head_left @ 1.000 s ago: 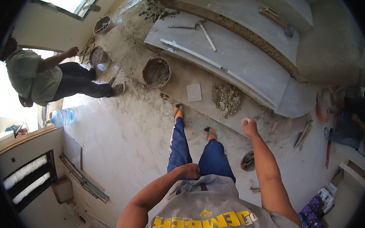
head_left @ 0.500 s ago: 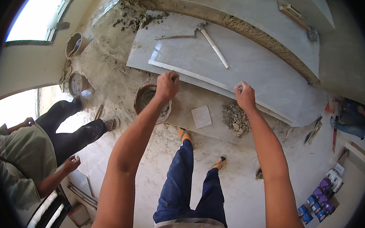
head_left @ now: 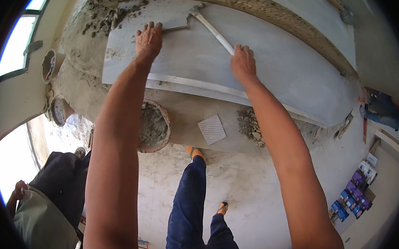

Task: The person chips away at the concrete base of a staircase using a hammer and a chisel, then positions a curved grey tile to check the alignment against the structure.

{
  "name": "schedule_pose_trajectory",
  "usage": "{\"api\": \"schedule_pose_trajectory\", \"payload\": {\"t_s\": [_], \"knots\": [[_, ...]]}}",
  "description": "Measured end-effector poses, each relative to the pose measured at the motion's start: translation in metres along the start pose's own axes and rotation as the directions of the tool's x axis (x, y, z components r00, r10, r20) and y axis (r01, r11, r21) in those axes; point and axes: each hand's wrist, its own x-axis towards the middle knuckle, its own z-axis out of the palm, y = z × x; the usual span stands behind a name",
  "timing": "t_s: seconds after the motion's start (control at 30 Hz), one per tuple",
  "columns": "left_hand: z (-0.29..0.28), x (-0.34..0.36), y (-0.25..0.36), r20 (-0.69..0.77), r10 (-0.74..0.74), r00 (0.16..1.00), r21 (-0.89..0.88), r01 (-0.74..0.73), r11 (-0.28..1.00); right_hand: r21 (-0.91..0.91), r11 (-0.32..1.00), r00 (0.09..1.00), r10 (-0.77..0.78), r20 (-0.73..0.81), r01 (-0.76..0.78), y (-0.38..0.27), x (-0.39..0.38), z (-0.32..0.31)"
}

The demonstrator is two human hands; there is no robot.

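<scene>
My right hand (head_left: 243, 62) closes at the end of the white handle of a hammer (head_left: 215, 32). The hammer lies on a large grey slab (head_left: 273, 60), its head pointing away from me. To the left, my left hand (head_left: 149, 40) lies palm down across a thin dark metal rod (head_left: 175, 29), fingers stretched over it. The hand hides the middle of the rod, whose bent right end reaches toward the hammer head. Along the slab's near side runs a long pale strip (head_left: 197, 85). Beyond my left forearm stands a bucket of wet mortar (head_left: 153, 127), partly covered by that arm.
A ridged square tile (head_left: 212, 129) and a rubble heap (head_left: 250, 125) lie before the slab. Two buckets (head_left: 52, 65) stand by the left wall. Another person (head_left: 48, 218) is at the lower left. Blue and purple packages (head_left: 354, 195) sit at the right.
Both hands have reached forward: the left from above the bucket to the rod, the right from above the strip to the hammer handle. The other person appears lower in the view.
</scene>
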Motion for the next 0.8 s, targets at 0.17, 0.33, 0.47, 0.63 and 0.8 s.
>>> {"api": "schedule_pose_trajectory", "payload": {"t_s": [0.17, 0.33, 0.47, 0.63, 0.8], "knots": [[0.001, -0.007, -0.017, -0.006, 0.095, 0.995, -0.120, -0.095, 0.988, 0.296, 0.940, 0.972, -0.208, 0.112, 0.167, 0.013, 0.001, -0.024], [-0.048, -0.036, 0.012, -0.204, 0.172, 0.964, -0.113, -0.197, 0.974, 0.354, 0.925, 0.981, -0.178, 0.072, 0.142, 0.010, -0.048, -0.099], [-0.110, -0.096, 0.104, -0.243, 0.104, 0.964, -0.215, -0.158, 0.964, 0.544, 0.832, 0.992, -0.061, -0.110, 0.111, 0.060, -0.159, -0.125], [-0.152, -0.288, 0.222, -0.200, 0.075, 0.977, -0.459, -0.161, 0.874, 0.800, 0.599, 0.979, 0.143, -0.148, 0.033, 0.130, -0.395, -0.156], [-0.181, -0.517, 0.358, 0.404, 0.066, 0.912, -0.445, 0.132, 0.886, 0.794, 0.515, 0.936, 0.296, 0.188, -0.322, 0.246, -0.636, -0.173]]}}
